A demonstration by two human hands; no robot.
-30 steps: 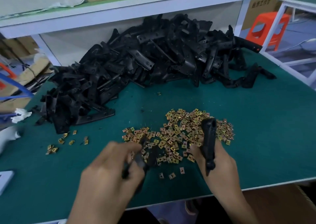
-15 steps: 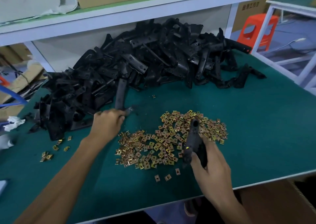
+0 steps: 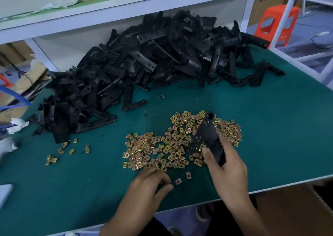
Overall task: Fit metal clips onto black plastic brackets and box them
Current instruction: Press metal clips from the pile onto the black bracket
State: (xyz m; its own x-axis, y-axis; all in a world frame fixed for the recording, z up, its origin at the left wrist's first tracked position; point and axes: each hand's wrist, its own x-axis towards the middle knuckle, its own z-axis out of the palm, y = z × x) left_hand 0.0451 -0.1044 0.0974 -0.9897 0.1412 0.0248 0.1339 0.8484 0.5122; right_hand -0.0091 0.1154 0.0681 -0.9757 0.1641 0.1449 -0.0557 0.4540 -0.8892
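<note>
A big heap of black plastic brackets [image 3: 144, 64] lies along the back of the green table [image 3: 279, 127]. In front of it is a spread of small gold metal clips [image 3: 158, 145]. My right hand [image 3: 228, 171] grips one black bracket [image 3: 207, 135] upright over the right part of the clips. My left hand [image 3: 147, 185] rests on the table at the near edge of the clips with its fingers curled down. Whether it pinches a clip is hidden. Two single clips [image 3: 178, 181] lie just right of its fingertips.
A few stray clips [image 3: 61, 151] lie at the left, near the heap. A white shelf [image 3: 126, 5] overhangs the back of the table. A cardboard box [image 3: 297, 208] stands below the table's front right edge. An orange stool [image 3: 277, 23] is at the far right.
My left hand let go of a bracket at the heap and came back to the near edge of the clips. My right hand still holds its bracket, tilted slightly more upright.
</note>
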